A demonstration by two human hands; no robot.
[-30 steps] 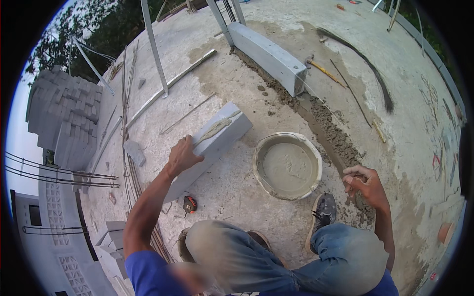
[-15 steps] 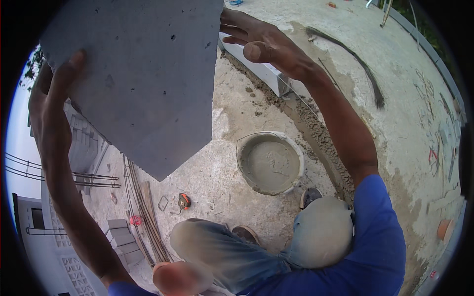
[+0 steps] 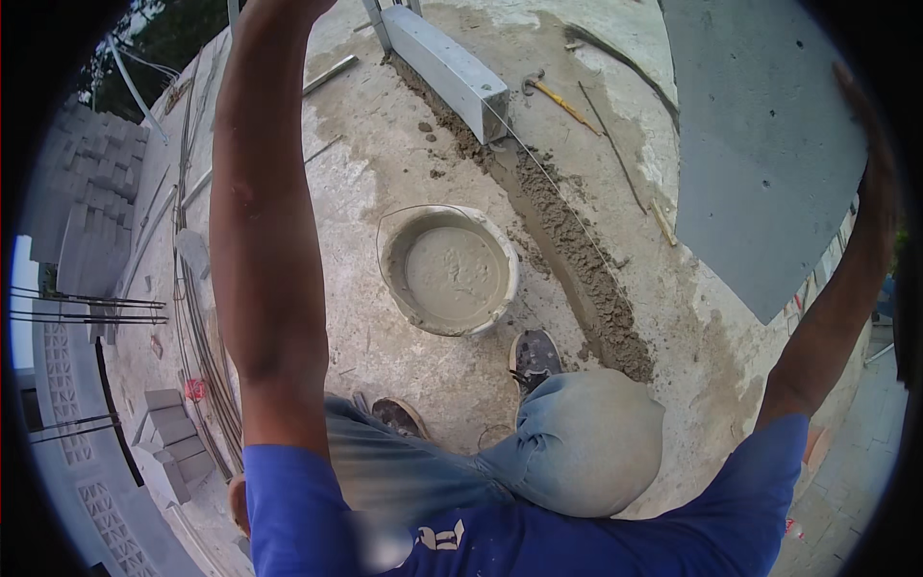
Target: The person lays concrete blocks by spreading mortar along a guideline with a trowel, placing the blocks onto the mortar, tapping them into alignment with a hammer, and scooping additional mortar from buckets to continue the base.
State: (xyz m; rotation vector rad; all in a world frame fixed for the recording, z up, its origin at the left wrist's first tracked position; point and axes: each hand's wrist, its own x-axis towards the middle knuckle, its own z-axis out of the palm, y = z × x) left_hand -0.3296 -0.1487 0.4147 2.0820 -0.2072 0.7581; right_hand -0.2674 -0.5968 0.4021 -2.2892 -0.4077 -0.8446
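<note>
A large grey block point(image 3: 755, 144), held up high, fills the upper right of the view. My right hand point(image 3: 860, 115) grips its outer side, with the fingertips against the face. My left hand point(image 3: 303, 8) is raised to the top edge and mostly cut off, so its fingers and anything in them are hidden. Below are a bucket of wet mortar point(image 3: 447, 264) and a strip of mortar point(image 3: 596, 298) along a taut string. A laid block point(image 3: 437, 62) stands at that strip's far end.
Stacked grey blocks point(image 3: 91, 183) stand at left, more blocks point(image 3: 173, 447) lower left, beside long rebar point(image 3: 197, 337). A hammer point(image 3: 562, 101), thin rod point(image 3: 615, 144) and dark bundle of strands point(image 3: 630, 62) lie beyond the strip. My feet are just below the bucket.
The block has been lifted from the floor and swung from upper left to upper right. My left arm has risen toward the top edge; my right hand has moved rightward with the block.
</note>
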